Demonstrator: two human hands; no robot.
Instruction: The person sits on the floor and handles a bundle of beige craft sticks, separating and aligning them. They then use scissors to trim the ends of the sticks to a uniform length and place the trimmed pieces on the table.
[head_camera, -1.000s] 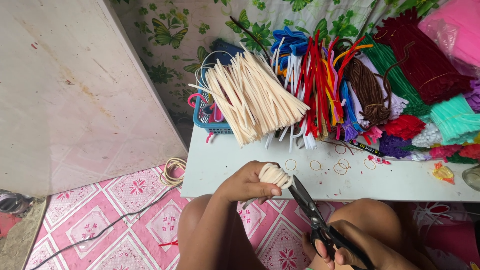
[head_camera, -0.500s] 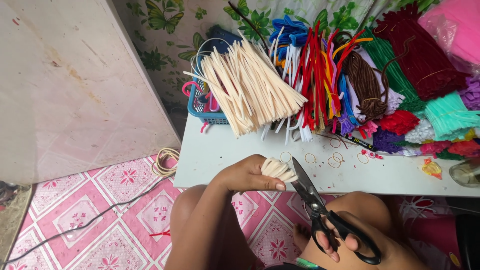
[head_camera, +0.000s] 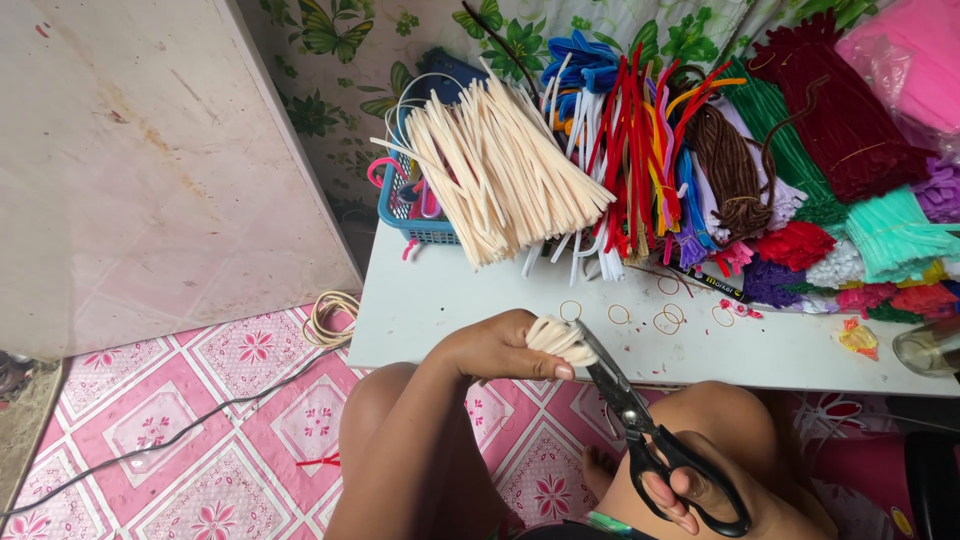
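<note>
Since half a second ago, I see the black-handled steel scissors (head_camera: 640, 430) closed in on the small cream fuzzy pipe-cleaner bundle (head_camera: 560, 340), blades at its end. My left hand (head_camera: 500, 348) pinches that bundle above the white table's (head_camera: 450, 310) front edge; my right hand (head_camera: 690, 490) grips the scissor loops. Behind lie loose cream stems (head_camera: 500, 170).
</note>
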